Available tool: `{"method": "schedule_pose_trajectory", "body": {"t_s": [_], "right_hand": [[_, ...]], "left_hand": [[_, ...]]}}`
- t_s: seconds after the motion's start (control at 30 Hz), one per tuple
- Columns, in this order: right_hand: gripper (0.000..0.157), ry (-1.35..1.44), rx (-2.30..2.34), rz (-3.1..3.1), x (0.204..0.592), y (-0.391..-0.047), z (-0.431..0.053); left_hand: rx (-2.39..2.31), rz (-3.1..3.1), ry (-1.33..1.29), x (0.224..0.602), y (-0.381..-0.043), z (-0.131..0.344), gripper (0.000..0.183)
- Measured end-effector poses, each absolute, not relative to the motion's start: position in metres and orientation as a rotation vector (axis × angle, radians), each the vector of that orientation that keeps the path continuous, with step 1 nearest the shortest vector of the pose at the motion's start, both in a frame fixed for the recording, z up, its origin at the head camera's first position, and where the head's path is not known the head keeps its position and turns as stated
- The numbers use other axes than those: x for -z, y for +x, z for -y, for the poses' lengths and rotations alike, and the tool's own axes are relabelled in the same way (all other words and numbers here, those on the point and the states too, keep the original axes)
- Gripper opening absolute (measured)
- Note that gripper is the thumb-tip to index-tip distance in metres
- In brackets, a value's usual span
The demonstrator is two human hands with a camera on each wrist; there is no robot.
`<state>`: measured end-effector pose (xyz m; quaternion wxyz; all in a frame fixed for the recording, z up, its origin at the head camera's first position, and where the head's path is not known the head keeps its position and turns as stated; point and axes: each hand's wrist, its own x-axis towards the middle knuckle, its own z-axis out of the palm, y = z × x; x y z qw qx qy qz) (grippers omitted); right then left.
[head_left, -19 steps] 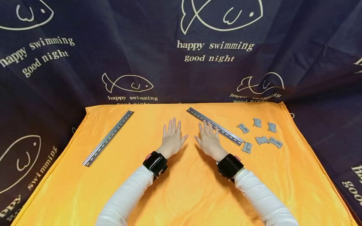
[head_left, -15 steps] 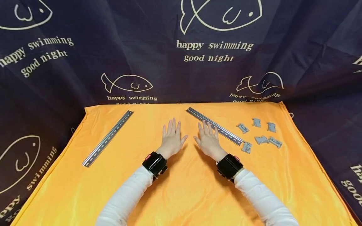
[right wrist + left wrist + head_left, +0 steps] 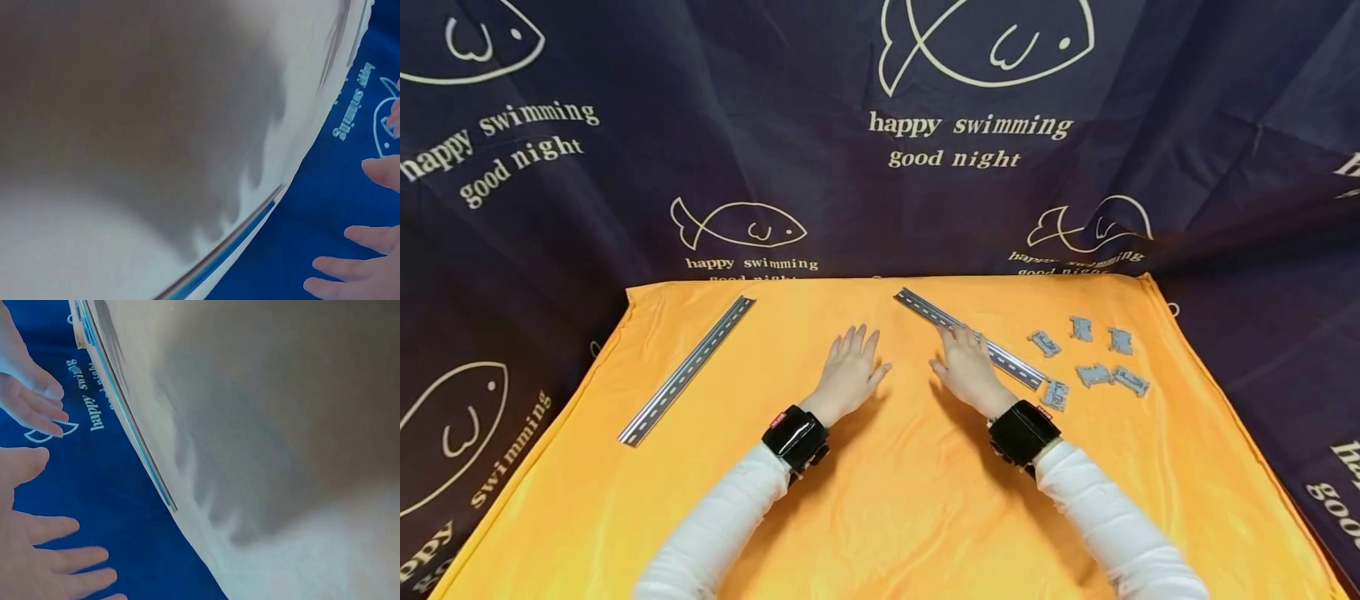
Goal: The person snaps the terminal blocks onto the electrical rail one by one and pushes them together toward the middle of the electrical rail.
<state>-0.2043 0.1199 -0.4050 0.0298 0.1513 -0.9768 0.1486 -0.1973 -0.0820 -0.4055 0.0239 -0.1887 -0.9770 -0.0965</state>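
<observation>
My left hand [image 3: 847, 375] hovers over the middle of the orange cloth with its fingers spread and holds nothing. The right hand [image 3: 967, 372] is likewise spread and bare, its fingertips overlapping a slotted metal DIN rail [image 3: 925, 308] in the head view. In the left wrist view the left fingers [image 3: 87, 557] show extended, and the right wrist view shows the right fingers [image 3: 344, 267] apart, above the cloth's far edge. A second slotted rail [image 3: 688, 369] lies slanted on the left. Several grey terminal blocks lie at the right, one [image 3: 1055, 395] close to the right rail's near end.
The orange cloth [image 3: 880, 517] covers the table. Dark blue curtains [image 3: 820, 108] with fish prints stand behind and at both sides. Other terminal blocks [image 3: 1081, 328] are scattered beyond the right rail, two of them [image 3: 1130, 381] side by side. Black bands [image 3: 795, 437] wrap both wrists.
Both hands have drawn back slightly and their wrists have moved farther apart, the left one leftward and the right one rightward. The rails and blocks stay where they were.
</observation>
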Motion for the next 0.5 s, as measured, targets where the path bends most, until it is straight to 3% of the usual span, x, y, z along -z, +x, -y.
{"method": "schedule_pose_trajectory", "body": {"t_s": [0.23, 0.5], "right_hand": [[0.049, 0.490, -0.440, 3.017, 0.400, -0.214, -0.141], [0.048, 0.466, -0.375, 3.013, 0.401, -0.227, -0.164]], "left_hand": [[0.265, 2.914, -0.680, 0.403, -0.196, 0.094, 0.051], [0.332, 2.826, -0.722, 0.403, -0.196, 0.107, 0.041]]}}
